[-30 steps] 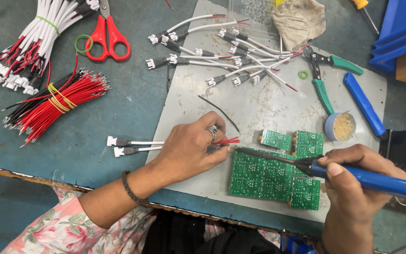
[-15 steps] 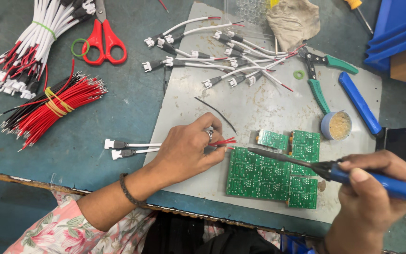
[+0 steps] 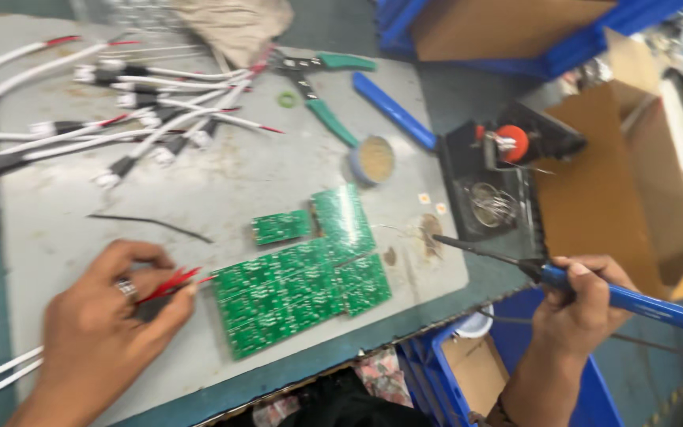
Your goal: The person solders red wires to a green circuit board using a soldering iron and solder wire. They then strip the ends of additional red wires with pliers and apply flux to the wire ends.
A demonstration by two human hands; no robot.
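Note:
My left hand (image 3: 104, 324) pinches the red ends of a white wire lead (image 3: 174, 281) against the left edge of a green circuit board panel (image 3: 302, 289) on a grey work mat (image 3: 199, 190). My right hand (image 3: 583, 304) grips a blue-handled soldering iron (image 3: 618, 299); its tip points left and hovers off the board, past the mat's right edge. A smaller green board piece (image 3: 281, 226) lies just above the panel.
White wire leads with connectors (image 3: 112, 119) spread at the upper left. Green-handled pliers (image 3: 322, 87), a blue tool (image 3: 393, 111) and a round flux tin (image 3: 373, 158) lie behind the boards. A black iron stand (image 3: 499, 174) sits right; cardboard and blue bins beyond.
The view has swung right. My right hand has pulled the soldering iron off the board toward the right, near the stand. My left hand still holds the wire at the board.

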